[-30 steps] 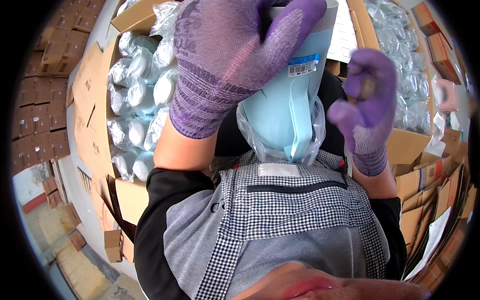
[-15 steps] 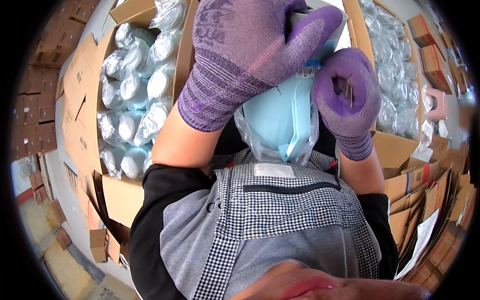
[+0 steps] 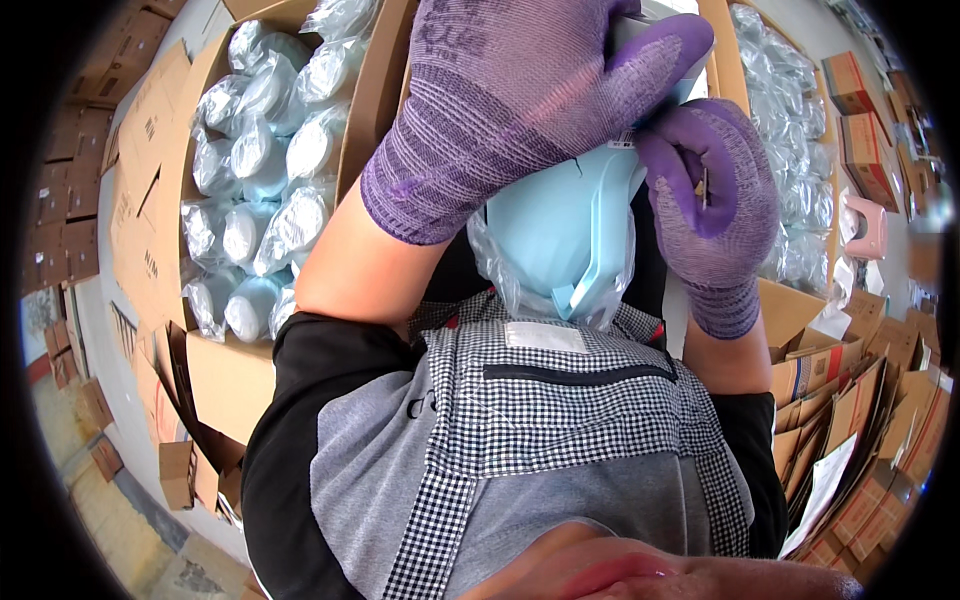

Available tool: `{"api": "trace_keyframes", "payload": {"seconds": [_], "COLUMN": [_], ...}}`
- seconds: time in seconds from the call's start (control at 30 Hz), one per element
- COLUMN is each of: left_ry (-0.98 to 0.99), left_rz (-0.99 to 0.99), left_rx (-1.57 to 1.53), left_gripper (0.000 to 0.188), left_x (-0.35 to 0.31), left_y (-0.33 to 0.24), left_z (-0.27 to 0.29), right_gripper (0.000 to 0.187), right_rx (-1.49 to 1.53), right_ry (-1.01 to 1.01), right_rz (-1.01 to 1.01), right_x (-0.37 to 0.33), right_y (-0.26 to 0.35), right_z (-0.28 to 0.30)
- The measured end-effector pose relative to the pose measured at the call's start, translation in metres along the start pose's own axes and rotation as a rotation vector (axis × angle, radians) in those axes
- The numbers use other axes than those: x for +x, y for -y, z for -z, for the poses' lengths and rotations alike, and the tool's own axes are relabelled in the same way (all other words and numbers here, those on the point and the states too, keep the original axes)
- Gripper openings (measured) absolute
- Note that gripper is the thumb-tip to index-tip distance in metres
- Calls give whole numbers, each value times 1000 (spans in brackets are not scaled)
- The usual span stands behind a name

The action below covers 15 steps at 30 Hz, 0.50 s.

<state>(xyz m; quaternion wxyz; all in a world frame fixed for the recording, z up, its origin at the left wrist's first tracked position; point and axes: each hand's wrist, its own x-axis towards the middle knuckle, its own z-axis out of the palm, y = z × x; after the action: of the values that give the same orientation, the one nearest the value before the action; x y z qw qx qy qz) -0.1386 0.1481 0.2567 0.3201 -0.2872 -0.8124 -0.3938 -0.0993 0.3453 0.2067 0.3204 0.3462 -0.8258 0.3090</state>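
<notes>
A light blue jug [image 3: 540,225] with a long side handle stands or lies in front of my body, its lower end in a clear plastic bag [image 3: 487,268]. My left hand [image 3: 520,75], in a purple knit glove, reaches over its far end, thumb across a grey part there; the other fingertips are hidden. A small printed label shows near the handle's top. My right hand [image 3: 715,180], gloved alike, is curled closed beside the handle, close to the label. Inside its curled fingers shows a thin metallic thing [image 3: 704,188], mostly hidden.
On the left an open carton [image 3: 235,385] holds several bagged light blue jugs [image 3: 258,155]. Another carton on the right holds several bagged items [image 3: 795,150]. Flattened cardboard [image 3: 835,390] leans at the lower right, near a pink plastic object [image 3: 865,228]. Stacked boxes [image 3: 70,200] line the far left.
Both hands have shifted slightly right. The right hand has turned and come nearer the handle's top and label, its fingers still curled. The jug has barely moved.
</notes>
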Motion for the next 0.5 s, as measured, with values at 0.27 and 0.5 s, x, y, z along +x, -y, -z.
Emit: {"api": "trace_keyframes", "payload": {"seconds": [0.27,0.5], "left_ry": [27,20], "left_rz": [-32,-75], "left_rx": [-25,-22], "left_gripper": [34,36], "left_x": [-3,0], "left_y": [4,-4], "left_z": [5,7], "right_gripper": [42,43], "right_rx": [-52,-12], "right_ry": [179,211], "right_rz": [317,470], "right_x": [-7,-3], "right_y": [-14,-21], "right_z": [22,26]}}
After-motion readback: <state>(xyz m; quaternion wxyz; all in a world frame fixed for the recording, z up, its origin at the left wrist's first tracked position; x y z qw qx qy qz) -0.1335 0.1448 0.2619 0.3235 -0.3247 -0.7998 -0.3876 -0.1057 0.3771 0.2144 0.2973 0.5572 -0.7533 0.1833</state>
